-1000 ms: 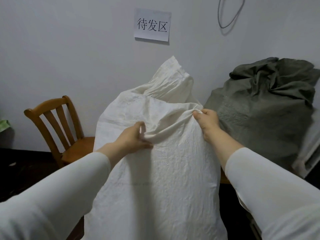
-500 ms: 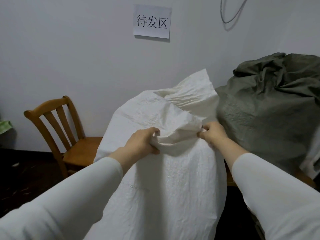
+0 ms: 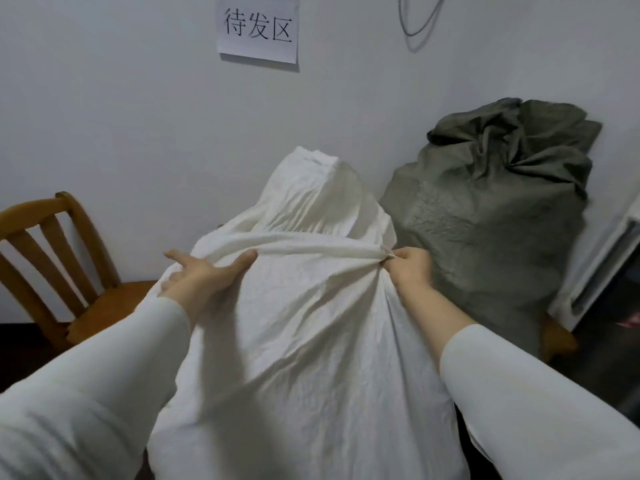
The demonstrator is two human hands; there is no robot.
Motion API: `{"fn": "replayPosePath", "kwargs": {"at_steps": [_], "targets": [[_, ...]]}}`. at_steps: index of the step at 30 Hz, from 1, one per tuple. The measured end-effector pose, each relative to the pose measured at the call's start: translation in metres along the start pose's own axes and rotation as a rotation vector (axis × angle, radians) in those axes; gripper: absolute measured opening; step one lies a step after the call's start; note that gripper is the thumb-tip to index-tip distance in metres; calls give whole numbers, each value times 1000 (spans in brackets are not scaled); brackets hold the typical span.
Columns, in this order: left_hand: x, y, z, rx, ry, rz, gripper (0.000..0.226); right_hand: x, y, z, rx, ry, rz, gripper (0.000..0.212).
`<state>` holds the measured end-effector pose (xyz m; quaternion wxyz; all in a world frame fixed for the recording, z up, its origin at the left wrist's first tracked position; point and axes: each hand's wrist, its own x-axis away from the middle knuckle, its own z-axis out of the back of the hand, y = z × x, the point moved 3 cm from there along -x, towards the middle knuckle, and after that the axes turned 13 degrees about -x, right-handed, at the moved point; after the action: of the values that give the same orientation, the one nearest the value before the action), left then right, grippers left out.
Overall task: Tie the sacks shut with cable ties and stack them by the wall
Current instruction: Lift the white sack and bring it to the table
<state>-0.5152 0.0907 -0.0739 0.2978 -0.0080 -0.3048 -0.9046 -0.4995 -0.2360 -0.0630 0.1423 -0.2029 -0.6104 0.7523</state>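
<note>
A large white woven sack (image 3: 311,348) fills the middle of the head view, its bunched top leaning toward the wall. A taut fold of its fabric runs between my hands. My left hand (image 3: 204,275) rests on the sack's left shoulder with fingers spread and straight, the thumb lying along the fold. My right hand (image 3: 408,268) pinches the right end of that fold in curled fingers. A grey-green sack (image 3: 491,220), its neck gathered, stands against the wall just right of the white one. No cable tie shows.
A wooden chair (image 3: 52,268) stands at the left by the wall. A paper sign (image 3: 258,29) and a hanging cable (image 3: 419,19) are on the wall above. A white appliance edge (image 3: 606,268) is at the far right, on dark floor.
The white sack has dropped lower and settled toward the wall beside the grey-green sack. My left hand has let go of its fistful and now lies flat; my hands are wider apart.
</note>
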Motion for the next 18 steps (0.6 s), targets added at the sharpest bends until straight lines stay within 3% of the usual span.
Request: {"fn": "replayPosePath", "kwargs": {"at_steps": [4,9,14,18], "targets": [[-14,-10,-22,-111,-21,-73,128,-4,0,1,-63,21,-32,9],[-26,-19,-34,313,-34,7,63,16,1,1,57,-68,-48,10],[0,-28,-25,307,-52,-74,59,51,-7,28,212,-190,-155,24],[23,-43,-9,281,-100,-133,59,94,-3,52,414,-398,-260,21]]}}
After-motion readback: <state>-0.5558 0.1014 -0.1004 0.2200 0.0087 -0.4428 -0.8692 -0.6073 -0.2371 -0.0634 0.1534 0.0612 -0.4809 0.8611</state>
